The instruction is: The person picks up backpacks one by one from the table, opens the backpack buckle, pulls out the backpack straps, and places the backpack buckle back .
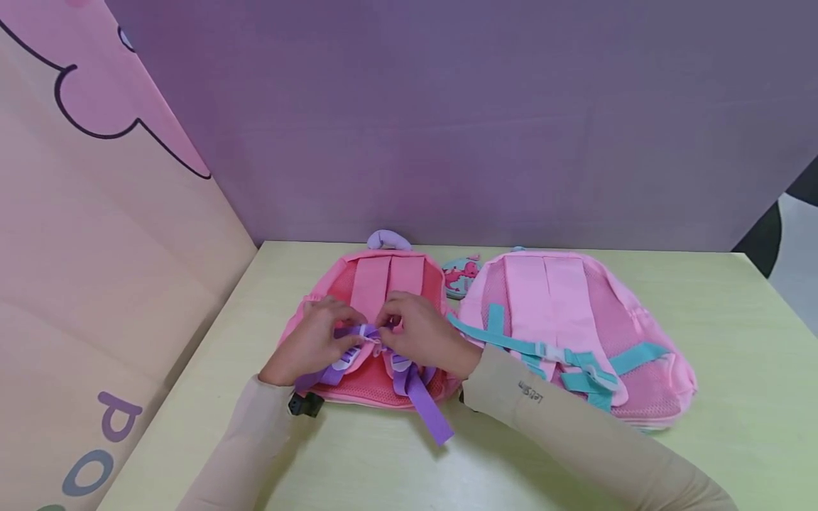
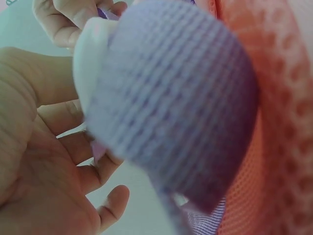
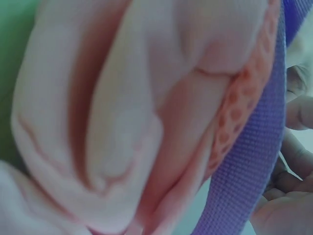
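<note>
Head view: left hand (image 1: 314, 336), right hand (image 1: 423, 332) pinch purple strap (image 1: 373, 331) between them, fingers curled; coral backpack (image 1: 369, 284) beneath.

So the bag (image 1: 372, 284) is coral pink, just left of center frame, back facing the camera, lilac handle (image 1: 388, 239) at the top. A purple strap (image 1: 348, 331) crosses it with a small white clip (image 1: 363, 331) (can't tell if it's fastened), and one loose tail (image 1: 429, 410) pokes past the bottom edge, angled lower right.

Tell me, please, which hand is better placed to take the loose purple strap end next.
Probably the right hand: the purple strap end lies nearer to it than to the left hand.
</note>
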The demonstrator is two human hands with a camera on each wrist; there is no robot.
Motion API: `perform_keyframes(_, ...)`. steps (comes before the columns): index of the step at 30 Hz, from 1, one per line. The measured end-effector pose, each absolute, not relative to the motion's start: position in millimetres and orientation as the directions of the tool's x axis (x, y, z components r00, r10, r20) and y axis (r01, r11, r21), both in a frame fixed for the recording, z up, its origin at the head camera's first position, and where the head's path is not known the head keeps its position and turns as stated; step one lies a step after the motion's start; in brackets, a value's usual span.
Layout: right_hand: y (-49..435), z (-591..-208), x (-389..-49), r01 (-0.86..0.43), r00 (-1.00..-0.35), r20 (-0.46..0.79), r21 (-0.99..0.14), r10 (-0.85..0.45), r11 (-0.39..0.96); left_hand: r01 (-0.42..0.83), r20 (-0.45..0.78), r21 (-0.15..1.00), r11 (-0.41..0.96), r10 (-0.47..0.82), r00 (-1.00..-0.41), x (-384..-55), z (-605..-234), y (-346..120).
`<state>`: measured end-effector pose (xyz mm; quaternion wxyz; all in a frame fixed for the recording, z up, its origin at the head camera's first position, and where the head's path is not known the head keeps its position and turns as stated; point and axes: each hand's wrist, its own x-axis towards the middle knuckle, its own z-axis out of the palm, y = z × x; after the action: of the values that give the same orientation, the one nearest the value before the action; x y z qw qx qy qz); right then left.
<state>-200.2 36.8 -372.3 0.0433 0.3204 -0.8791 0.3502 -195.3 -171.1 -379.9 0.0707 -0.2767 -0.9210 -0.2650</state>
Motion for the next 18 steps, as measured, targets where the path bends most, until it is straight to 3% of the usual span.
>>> perform_keyframes(8,39.0,-370.7,-198.4,-0.552,-0.814,0.255,-0.619,-0.523,0.558,0.545,0.263,0.451,0.706,0.479,-0.838,-194.1,-377.5,-170.9)
perform_keyframes(18,31.9,-369.8,-197.9,-0.655,-0.738,0.292,-0.527,-0.608,0.542,0.574,0.28,0.422,0.702,0.501,-0.819,-194.6,-378.4,-168.6)
